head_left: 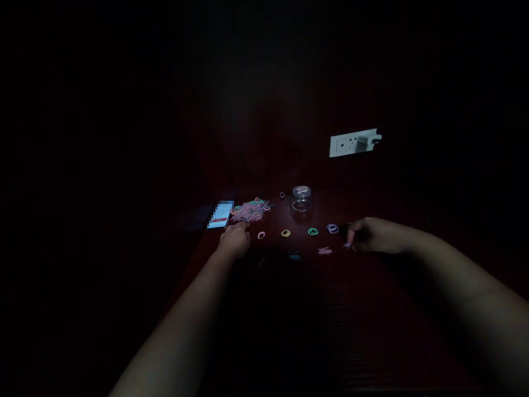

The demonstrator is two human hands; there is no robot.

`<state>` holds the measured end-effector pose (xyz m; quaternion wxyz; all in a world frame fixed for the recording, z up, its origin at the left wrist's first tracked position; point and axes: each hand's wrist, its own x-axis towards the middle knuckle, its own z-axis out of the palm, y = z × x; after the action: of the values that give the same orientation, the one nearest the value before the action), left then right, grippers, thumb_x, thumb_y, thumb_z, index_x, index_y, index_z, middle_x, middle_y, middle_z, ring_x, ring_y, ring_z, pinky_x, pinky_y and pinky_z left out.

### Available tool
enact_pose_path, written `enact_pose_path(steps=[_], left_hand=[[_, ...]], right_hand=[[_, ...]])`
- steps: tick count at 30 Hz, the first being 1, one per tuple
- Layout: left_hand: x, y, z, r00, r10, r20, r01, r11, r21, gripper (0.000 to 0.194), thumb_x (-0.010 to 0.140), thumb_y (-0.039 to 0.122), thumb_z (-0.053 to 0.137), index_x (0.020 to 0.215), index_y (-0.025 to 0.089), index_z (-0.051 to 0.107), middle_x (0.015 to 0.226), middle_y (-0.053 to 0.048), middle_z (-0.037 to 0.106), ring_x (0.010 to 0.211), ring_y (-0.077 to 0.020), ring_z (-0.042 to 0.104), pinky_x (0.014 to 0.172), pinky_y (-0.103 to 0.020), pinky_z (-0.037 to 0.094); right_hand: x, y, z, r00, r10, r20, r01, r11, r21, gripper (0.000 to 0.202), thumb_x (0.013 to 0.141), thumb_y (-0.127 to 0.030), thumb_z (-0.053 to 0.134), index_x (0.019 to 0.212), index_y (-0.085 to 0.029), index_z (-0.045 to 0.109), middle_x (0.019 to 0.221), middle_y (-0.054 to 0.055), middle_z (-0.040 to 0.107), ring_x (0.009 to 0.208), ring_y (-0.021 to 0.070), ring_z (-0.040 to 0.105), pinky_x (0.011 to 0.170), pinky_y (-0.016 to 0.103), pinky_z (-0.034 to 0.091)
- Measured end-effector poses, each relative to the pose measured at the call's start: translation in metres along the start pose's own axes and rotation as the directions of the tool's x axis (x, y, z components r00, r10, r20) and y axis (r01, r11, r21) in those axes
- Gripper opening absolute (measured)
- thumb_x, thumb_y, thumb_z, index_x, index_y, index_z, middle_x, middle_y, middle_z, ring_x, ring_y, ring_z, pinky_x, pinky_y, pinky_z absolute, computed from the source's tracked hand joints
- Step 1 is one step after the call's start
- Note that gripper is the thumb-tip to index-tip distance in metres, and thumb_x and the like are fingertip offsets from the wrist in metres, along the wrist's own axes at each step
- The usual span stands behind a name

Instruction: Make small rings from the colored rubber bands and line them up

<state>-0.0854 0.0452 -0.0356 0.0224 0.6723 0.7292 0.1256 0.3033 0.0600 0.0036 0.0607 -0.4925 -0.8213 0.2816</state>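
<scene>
My right hand (374, 236) is at the right of the dark red table, index finger and thumb bent down together onto a small bunch of purple bands (347, 246). My left hand (235, 240) rests palm down by the near edge of a heap of small pastel bands (251, 210); its back hides most of the fingers. Between the hands lie ring-shaped bands in a row: pink (261, 235), yellow (285, 234), green (313, 232) and lavender (332, 228). Nearer me are thin pink strands (324, 251) and a dim teal bunch (294, 256).
A lidded clear jar (301, 201) stands behind the row, with a lone small ring (282, 195) to its left. A lit phone (220, 215) lies left of the heap. On the back wall is a white socket panel (351, 143) with a plug. Surroundings are very dark.
</scene>
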Motion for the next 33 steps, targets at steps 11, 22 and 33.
enact_pose_path(steps=[11,22,33], left_hand=[[0.000,0.003,-0.001,0.999,-0.027,0.024,0.026,1.000,0.010,0.049,0.091,0.030,0.041,0.138,0.021,0.051,0.152,-0.010,0.044,0.137,-0.0343,0.040,0.106,-0.054,0.038],[0.002,0.001,0.002,0.999,0.009,-0.038,-0.010,0.999,-0.032,0.041,0.093,0.029,0.043,0.130,0.021,0.058,0.144,-0.011,0.053,0.132,-0.0321,0.046,0.106,-0.050,0.040],[0.046,0.030,0.019,0.944,0.155,-0.291,-0.177,0.983,-0.049,0.038,0.098,0.035,0.037,0.117,0.021,0.067,0.136,-0.006,0.060,0.133,-0.0269,0.043,0.117,-0.044,0.027]], right_hand=[[0.003,-0.005,0.001,0.952,-0.098,-0.291,0.066,0.991,-0.119,0.015,0.079,-0.034,0.051,0.078,-0.021,0.060,0.075,0.003,0.067,0.068,0.0188,0.061,0.065,0.030,0.044],[0.000,-0.021,0.007,0.916,-0.139,-0.376,0.118,0.990,-0.078,0.016,0.081,-0.034,0.051,0.076,-0.021,0.059,0.072,0.003,0.067,0.064,0.0181,0.060,0.060,0.029,0.043],[-0.003,-0.015,0.001,0.559,0.039,-0.828,-0.047,0.999,0.015,0.026,0.088,-0.038,0.048,0.077,-0.020,0.063,0.065,0.004,0.066,0.055,0.0171,0.057,0.053,0.028,0.036]])
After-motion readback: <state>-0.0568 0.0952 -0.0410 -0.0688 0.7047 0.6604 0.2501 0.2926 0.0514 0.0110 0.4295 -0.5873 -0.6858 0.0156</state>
